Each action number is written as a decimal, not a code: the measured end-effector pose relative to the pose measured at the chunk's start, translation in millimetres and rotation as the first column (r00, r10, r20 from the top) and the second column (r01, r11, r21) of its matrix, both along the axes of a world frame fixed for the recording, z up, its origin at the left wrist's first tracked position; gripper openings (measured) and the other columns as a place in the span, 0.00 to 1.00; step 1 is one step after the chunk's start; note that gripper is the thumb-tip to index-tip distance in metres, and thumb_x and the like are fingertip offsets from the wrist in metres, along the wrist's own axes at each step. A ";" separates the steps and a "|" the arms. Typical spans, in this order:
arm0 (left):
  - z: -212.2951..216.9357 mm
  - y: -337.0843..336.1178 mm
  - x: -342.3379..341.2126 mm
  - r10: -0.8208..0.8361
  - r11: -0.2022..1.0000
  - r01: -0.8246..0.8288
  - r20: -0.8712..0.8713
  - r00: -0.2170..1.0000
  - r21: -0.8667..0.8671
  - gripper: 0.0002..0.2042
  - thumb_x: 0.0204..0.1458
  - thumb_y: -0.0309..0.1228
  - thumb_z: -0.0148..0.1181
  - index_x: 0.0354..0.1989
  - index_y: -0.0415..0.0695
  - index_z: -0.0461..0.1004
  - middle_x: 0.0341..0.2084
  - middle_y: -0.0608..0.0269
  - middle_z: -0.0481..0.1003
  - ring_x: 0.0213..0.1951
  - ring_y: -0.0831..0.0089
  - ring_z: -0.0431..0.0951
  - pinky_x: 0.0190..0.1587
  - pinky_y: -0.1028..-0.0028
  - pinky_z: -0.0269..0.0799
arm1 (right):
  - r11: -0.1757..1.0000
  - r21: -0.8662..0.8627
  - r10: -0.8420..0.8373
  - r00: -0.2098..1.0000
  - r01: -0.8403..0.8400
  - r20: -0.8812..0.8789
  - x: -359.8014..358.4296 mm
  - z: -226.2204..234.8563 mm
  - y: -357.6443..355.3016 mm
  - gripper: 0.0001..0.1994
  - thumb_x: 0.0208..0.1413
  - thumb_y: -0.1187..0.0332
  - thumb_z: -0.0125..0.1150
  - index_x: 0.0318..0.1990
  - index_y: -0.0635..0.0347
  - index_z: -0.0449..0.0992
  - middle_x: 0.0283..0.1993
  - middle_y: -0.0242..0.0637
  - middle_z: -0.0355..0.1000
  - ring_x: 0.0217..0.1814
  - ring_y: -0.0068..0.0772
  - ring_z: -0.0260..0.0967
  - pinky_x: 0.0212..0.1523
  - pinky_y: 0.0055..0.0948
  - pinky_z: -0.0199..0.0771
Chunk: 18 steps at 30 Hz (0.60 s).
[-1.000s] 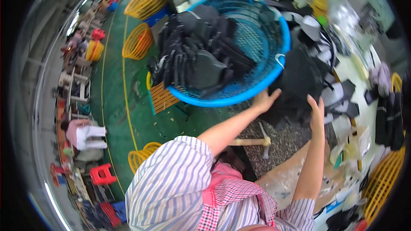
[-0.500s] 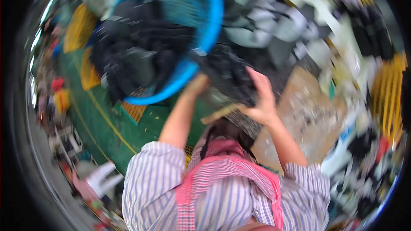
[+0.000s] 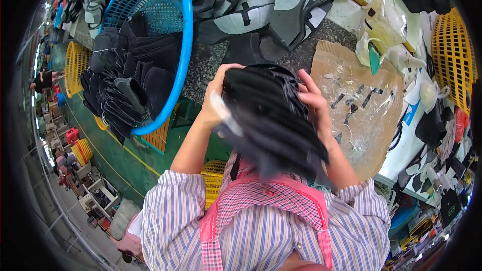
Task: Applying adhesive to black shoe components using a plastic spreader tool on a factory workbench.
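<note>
Both hands hold a thick stack of black cut pieces (image 3: 273,115), like shoe-upper parts, up in front of my chest. My left hand (image 3: 216,95) is wrapped round its left side, where a blurred whitish patch shows. The fingers of my right hand (image 3: 317,104) press on the opposite side, partly hidden behind the stack. The lower part of the stack is smeared by motion. To the left, a tilted blue plastic basket (image 3: 189,25) holds many similar black pieces (image 3: 125,78).
Grey and white cut pieces (image 3: 256,17) lie piled on the dark speckled tabletop (image 3: 203,65). At right are a glue-stained cardboard sheet (image 3: 369,125), a clear container of yellowish liquid (image 3: 386,20) and a yellow basket (image 3: 452,55). Green floor (image 3: 108,145) lies at left.
The black stack has come nearer my chest, with both hands now on its sides. The blue basket, cardboard and tabletop appear shifted leftward or upward as my view turned.
</note>
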<state>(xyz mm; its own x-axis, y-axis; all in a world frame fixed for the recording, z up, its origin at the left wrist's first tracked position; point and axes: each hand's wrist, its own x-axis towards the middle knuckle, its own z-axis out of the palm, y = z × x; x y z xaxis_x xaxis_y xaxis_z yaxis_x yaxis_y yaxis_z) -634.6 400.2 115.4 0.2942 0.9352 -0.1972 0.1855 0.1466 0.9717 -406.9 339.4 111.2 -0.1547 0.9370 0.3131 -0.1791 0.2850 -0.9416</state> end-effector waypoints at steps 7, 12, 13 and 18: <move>83.9 28.1 6.4 0.194 0.953 -0.144 -0.174 0.965 0.266 0.28 0.30 0.43 0.63 0.40 0.40 0.65 0.29 0.57 0.72 0.30 0.71 0.72 0.36 0.74 0.66 | 0.989 -0.023 0.145 0.988 -0.144 0.050 10.2 11.7 32.0 0.33 0.30 0.71 0.62 0.51 0.66 0.58 0.52 0.41 0.59 0.54 0.35 0.57 0.53 0.30 0.55; 135.4 72.3 -35.8 0.288 0.912 -0.162 -0.306 0.907 0.377 0.33 0.37 0.55 0.54 0.44 0.37 0.65 0.32 0.53 0.72 0.35 0.68 0.73 0.39 0.73 0.65 | 0.928 -0.155 0.205 0.812 -0.339 -0.547 -43.5 71.1 112.6 0.34 0.31 0.79 0.50 0.55 0.62 0.54 0.55 0.42 0.56 0.54 0.43 0.57 0.53 0.40 0.58; 142.0 84.0 -48.7 0.335 0.862 -0.166 -0.293 0.895 0.480 0.30 0.40 0.54 0.53 0.43 0.38 0.66 0.32 0.53 0.73 0.35 0.67 0.73 0.39 0.73 0.66 | 0.913 -0.155 0.204 0.751 -0.378 -0.628 -55.5 81.4 124.3 0.33 0.31 0.78 0.50 0.54 0.62 0.56 0.53 0.42 0.58 0.52 0.44 0.58 0.53 0.41 0.58; 211.6 132.7 -100.7 0.208 0.919 -0.016 -0.451 0.868 0.394 0.24 0.51 0.49 0.42 0.41 0.37 0.67 0.33 0.56 0.71 0.36 0.72 0.69 0.41 0.75 0.62 | 0.896 -0.177 0.201 0.727 -0.408 -0.656 -108.2 117.0 179.6 0.23 0.37 0.74 0.50 0.47 0.64 0.63 0.46 0.43 0.65 0.49 0.47 0.62 0.50 0.50 0.57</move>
